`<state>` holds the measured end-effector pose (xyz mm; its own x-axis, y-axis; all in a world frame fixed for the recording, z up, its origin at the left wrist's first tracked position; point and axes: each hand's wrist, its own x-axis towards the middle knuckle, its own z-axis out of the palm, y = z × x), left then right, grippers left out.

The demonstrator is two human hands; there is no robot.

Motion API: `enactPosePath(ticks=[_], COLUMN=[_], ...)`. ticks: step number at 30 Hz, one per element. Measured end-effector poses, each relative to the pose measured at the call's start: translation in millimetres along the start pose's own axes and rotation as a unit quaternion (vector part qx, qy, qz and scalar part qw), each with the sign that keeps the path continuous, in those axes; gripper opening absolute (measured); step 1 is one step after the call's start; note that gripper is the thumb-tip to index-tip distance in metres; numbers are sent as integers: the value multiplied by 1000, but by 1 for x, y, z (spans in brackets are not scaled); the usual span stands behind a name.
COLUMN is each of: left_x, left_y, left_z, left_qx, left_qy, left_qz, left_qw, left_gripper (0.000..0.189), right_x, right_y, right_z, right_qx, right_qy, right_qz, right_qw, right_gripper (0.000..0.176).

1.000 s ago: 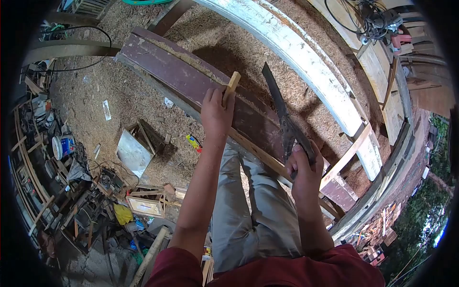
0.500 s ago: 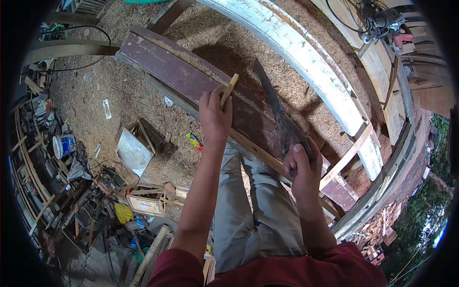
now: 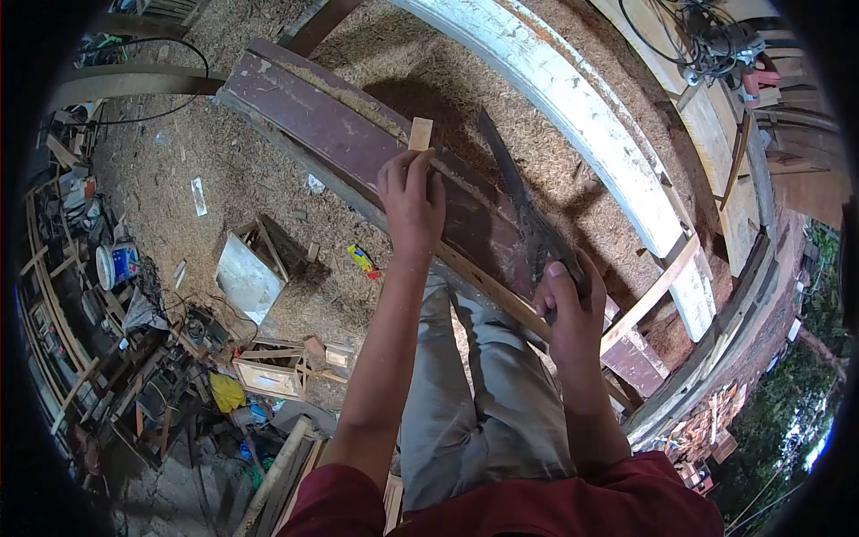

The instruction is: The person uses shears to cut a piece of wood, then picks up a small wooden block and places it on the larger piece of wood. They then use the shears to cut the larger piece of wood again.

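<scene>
My left hand (image 3: 412, 199) is closed around a small piece of wood (image 3: 420, 134), whose flat pale end sticks out past the fingers. It is above a long maroon board (image 3: 331, 130) with a sawdust-covered groove. My right hand (image 3: 573, 300) grips the handle of a dark handsaw (image 3: 510, 170); the blade points up and away, beyond the board's far edge. The saw and the wood piece are apart.
Beyond the board curves a white-painted beam (image 3: 555, 98). A pale wooden strip (image 3: 651, 291) crosses near its end. On the sawdust-covered ground lie a box with a white panel (image 3: 249, 279) and a yellow packet (image 3: 362, 259). A power tool (image 3: 759, 79) sits at upper right.
My left hand has turned the wood piece so its broad face shows, and has shifted slightly. My right hand still holds the saw in nearly the same place.
</scene>
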<state>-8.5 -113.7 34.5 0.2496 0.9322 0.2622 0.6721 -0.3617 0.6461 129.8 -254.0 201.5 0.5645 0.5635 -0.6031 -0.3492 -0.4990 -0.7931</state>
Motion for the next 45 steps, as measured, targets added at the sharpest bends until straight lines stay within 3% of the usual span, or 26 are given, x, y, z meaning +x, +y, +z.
enactPosePath(ticks=[10,15,22,25,31,33,36,39,45], left_x=[5,12,39,42,40,41,43,44,45], left_y=[-19,-30,-42,-37,-21,-25,-32,-31,-11], left_z=[0,4,22,34,42,41,46,49,47], left_qx=[-7,22,102,136,155,152,173,172,165], left_qy=[39,62,106,80,34,45,51,45,17], left_qz=[-23,-55,-139,-182,-226,-235,-229,-215,-212], left_qw=[999,996,979,971,961,959,957,960,963], left_gripper=[27,31,48,60,63,66,69,71,73], right_x=[2,2,3,5,12,15,17,24,26], right_y=[-1,9,4,3,0,-2,-7,4,5], right_z=[0,-7,-2,1,6,6,13,4,7], right_qx=[-6,42,31,31,38,41,10,39,17], right_qy=[-19,-58,-119,-131,-134,-138,-104,-147,-129], right_qz=[-28,-29,-60,-60,-60,-64,-71,-76,-55], right_qw=[999,997,991,989,988,987,992,985,990], right_gripper=[20,31,27,22,19,19,35,23,29])
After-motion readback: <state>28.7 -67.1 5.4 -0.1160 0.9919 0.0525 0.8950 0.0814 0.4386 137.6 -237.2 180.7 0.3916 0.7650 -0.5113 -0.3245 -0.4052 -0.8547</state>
